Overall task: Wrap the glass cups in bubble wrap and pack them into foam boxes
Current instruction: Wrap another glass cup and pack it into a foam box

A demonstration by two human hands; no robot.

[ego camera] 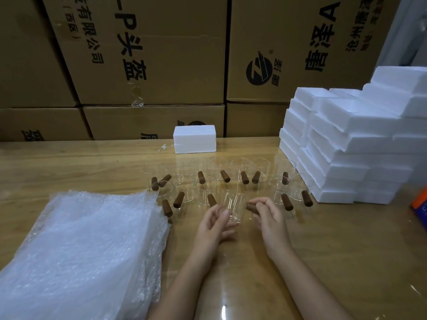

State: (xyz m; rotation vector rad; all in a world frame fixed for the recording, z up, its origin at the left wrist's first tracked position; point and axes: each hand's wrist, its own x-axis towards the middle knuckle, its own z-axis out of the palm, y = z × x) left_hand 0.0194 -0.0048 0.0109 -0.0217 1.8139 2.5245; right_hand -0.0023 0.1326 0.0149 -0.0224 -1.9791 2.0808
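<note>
Several clear glass cups with brown wooden handles (225,176) stand in rows on the wooden table (323,239). One glass cup (235,207) sits nearest to me, between my hands. My right hand (268,218) pinches its brown handle. My left hand (215,224) cups the glass from the left, thumb against its side. A thick stack of bubble wrap sheets (87,250) lies at the front left. A single white foam box (194,139) stands at the back of the table. A tall pile of foam boxes (351,144) rises on the right.
Large printed cardboard cartons (150,54) form a wall behind the table. An orange and blue packet (420,202) lies at the right edge. Bare glossy tabletop shows on the far left and around my forearms.
</note>
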